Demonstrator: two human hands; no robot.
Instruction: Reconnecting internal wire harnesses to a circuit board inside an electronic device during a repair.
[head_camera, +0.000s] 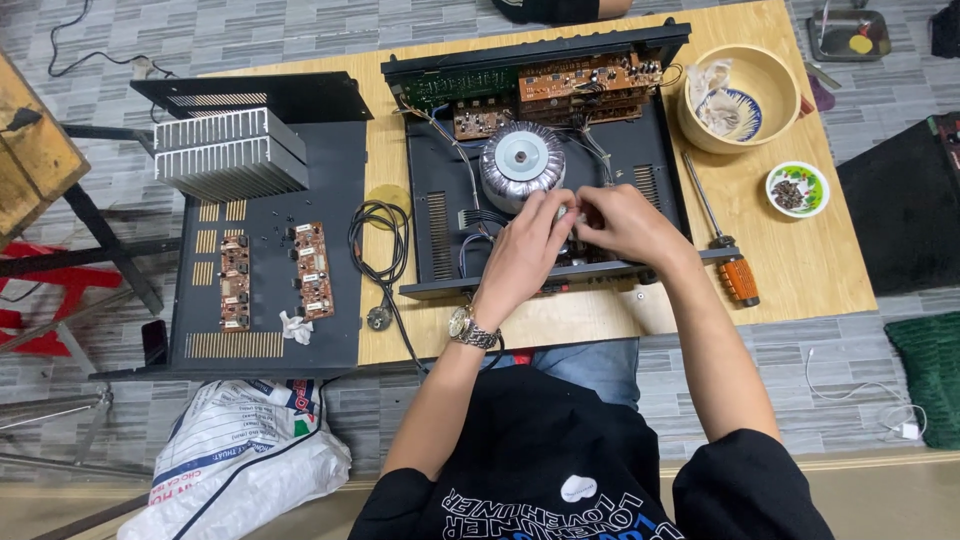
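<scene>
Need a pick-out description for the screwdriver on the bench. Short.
Start at the open black amplifier chassis in the middle of the wooden table. Just off its right wall, below the big wooden bowl, lies the screwdriver, its shaft pointing up and left. It is the only long thin tool there, with an orange handle near the table's front edge.

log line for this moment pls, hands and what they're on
left hand: fingertips inside open black metal amplifier chassis | right hand: beside it, same spot | near: silver ring-shaped transformer | grip: unclear

crumpled white printed sack (240, 450) lying on the floor, lower left.
</scene>
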